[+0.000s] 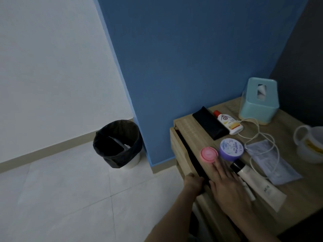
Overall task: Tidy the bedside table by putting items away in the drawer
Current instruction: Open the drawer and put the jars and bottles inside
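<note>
Reaching forward, the right hand (229, 187) lies flat, fingertips (216, 163) touching the pink tin (208, 154) just ahead of it. It looks small, light, rigid and probably slick, so pinch its rim. The left hand (193, 180) grips the part-open drawer (176, 145) front. Wooden tabletop (190, 126), cluttered; bin (118, 144) on the tiled floor (70, 189) beyond the left hand.

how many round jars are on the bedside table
2: the pink jar at the front edge of the table, by the right hand, and the purple jar beside it. The hand may hide others.
</note>
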